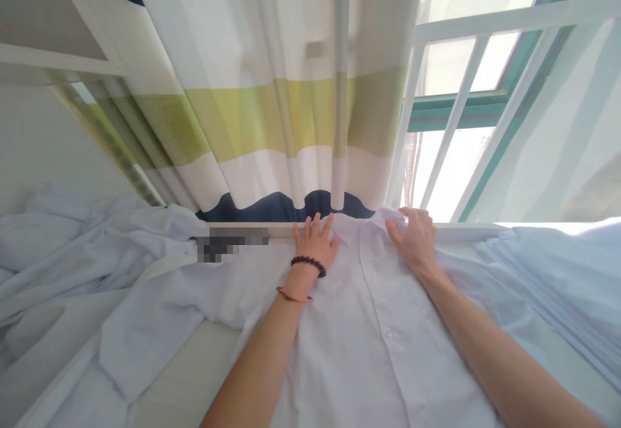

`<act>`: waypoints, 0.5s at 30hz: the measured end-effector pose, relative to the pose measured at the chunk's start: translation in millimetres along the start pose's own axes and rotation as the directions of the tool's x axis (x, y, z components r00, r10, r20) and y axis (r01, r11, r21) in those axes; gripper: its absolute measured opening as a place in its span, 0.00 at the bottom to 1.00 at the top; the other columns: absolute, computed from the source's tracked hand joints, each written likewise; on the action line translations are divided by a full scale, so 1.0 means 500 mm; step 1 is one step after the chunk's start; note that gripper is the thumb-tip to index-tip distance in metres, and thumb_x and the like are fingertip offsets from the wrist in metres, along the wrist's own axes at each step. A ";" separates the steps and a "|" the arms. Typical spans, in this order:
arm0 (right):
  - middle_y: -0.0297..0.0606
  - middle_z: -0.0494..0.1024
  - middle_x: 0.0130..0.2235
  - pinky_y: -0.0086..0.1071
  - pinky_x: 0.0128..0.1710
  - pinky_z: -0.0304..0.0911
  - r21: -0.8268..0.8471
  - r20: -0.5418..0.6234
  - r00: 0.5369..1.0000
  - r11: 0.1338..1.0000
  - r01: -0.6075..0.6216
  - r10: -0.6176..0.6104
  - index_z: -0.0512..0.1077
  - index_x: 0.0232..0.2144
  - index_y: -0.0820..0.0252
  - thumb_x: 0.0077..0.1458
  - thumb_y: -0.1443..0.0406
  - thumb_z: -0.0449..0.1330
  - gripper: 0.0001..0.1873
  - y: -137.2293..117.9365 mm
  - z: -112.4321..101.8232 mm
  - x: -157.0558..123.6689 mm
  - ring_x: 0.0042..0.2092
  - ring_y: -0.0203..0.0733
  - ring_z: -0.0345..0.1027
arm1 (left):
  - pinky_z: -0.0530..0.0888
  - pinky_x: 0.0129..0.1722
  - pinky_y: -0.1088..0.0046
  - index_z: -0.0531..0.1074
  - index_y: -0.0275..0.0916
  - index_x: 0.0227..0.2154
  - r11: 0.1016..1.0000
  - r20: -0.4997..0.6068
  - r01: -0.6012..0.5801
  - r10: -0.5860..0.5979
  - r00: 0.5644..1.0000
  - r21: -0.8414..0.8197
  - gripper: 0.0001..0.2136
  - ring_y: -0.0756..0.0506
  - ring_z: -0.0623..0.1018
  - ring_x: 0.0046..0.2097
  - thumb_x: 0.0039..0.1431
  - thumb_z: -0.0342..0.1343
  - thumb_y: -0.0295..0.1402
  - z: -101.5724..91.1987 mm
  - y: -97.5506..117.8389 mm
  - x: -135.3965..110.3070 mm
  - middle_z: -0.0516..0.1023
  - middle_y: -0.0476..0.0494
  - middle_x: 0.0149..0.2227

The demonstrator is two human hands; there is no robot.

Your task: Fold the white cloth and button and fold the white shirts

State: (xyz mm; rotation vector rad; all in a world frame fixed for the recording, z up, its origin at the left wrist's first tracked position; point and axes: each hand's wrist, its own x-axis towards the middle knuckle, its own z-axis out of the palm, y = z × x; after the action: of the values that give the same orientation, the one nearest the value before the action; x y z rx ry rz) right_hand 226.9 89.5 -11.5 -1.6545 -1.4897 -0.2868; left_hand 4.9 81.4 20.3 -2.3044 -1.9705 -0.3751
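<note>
A white button-up shirt (349, 337) lies spread front side up, its collar at the far edge and a placket with a button running down the middle. My left hand (314, 244) rests flat on the shirt beside the left of the collar, fingers spread. Two bracelets circle that wrist, one of dark beads and one thin and reddish. At the right end of the collar, my right hand (416, 239) has its fingers curled over the cloth, with the thumb against the collar side. The undersides of those fingers are hidden.
Rumpled white clothes (63, 273) are heaped on the left. A stack of folded light clothes (567, 286) lies on the right. Behind the far ledge hangs a striped curtain (291, 117), with a white railing (460, 85) and a green-framed window beside it. A blurred patch covers something dark.
</note>
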 end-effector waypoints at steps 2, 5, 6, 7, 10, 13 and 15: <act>0.48 0.67 0.48 0.44 0.45 0.56 -0.028 0.013 0.998 0.998 0.056 -0.056 0.65 0.49 0.58 0.58 0.58 0.50 0.18 -0.005 -0.003 -0.008 0.49 0.53 0.59 | 0.44 0.61 0.38 0.45 0.41 0.66 0.997 0.136 0.073 -0.076 0.988 0.029 0.32 0.30 0.46 0.67 0.62 0.46 0.44 -0.043 -0.015 -0.012 0.44 0.35 0.68; 0.49 0.66 0.49 0.44 0.44 0.57 -0.110 0.079 0.992 0.988 0.107 -0.098 0.66 0.48 0.59 0.60 0.59 0.49 0.17 -0.016 -0.008 -0.022 0.48 0.53 0.59 | 0.47 0.57 0.31 0.50 0.38 0.65 0.986 0.232 0.141 -0.158 0.960 0.086 0.32 0.26 0.44 0.67 0.61 0.46 0.45 -0.099 -0.047 -0.048 0.44 0.32 0.68; 0.49 0.66 0.49 0.44 0.43 0.57 -0.143 0.101 0.990 0.983 0.117 -0.103 0.67 0.47 0.59 0.61 0.59 0.48 0.17 -0.021 -0.009 -0.027 0.47 0.53 0.59 | 0.50 0.55 0.30 0.52 0.39 0.65 0.983 0.257 0.152 -0.174 0.951 0.102 0.32 0.24 0.46 0.66 0.60 0.47 0.45 -0.111 -0.057 -0.065 0.45 0.32 0.68; 0.49 0.67 0.48 0.43 0.43 0.58 -0.174 0.118 0.987 0.977 0.125 -0.105 0.68 0.47 0.60 0.61 0.60 0.47 0.17 -0.025 -0.011 -0.031 0.47 0.53 0.59 | 0.55 0.53 0.30 0.54 0.41 0.64 0.979 0.289 0.164 -0.193 0.938 0.122 0.32 0.22 0.50 0.65 0.59 0.49 0.45 -0.119 -0.065 -0.083 0.46 0.32 0.67; 0.51 0.68 0.49 0.44 0.44 0.58 -0.237 0.151 0.981 0.959 0.157 -0.123 0.68 0.47 0.62 0.62 0.60 0.46 0.18 -0.036 -0.019 -0.044 0.47 0.54 0.59 | 0.67 0.44 0.36 0.55 0.44 0.64 0.959 0.366 0.202 -0.263 0.893 0.197 0.31 0.20 0.66 0.57 0.59 0.47 0.47 -0.124 -0.072 -0.143 0.52 0.26 0.65; 0.54 0.68 0.50 0.46 0.45 0.58 -0.261 0.205 0.965 0.941 0.214 -0.162 0.66 0.50 0.64 0.61 0.63 0.46 0.19 -0.046 -0.031 -0.056 0.49 0.56 0.59 | 0.70 0.41 0.40 0.54 0.41 0.64 0.935 0.377 0.222 -0.317 0.870 0.276 0.26 0.23 0.73 0.51 0.64 0.41 0.41 -0.121 -0.065 -0.186 0.67 0.20 0.56; 0.56 0.68 0.52 0.49 0.48 0.57 -0.272 0.252 0.949 0.927 0.256 -0.189 0.63 0.53 0.67 0.60 0.66 0.46 0.21 -0.053 -0.041 -0.066 0.52 0.58 0.59 | 0.70 0.41 0.42 0.55 0.40 0.63 0.928 0.381 0.220 -0.328 0.864 0.301 0.24 0.27 0.75 0.49 0.66 0.42 0.36 -0.122 -0.063 -0.199 0.76 0.24 0.47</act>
State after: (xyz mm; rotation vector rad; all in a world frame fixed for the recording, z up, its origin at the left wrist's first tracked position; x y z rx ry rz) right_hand 202.2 49.4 -9.7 -1.8008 -1.8858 -0.4899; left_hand -47.9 -22.8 52.6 -2.0734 -2.3887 0.3845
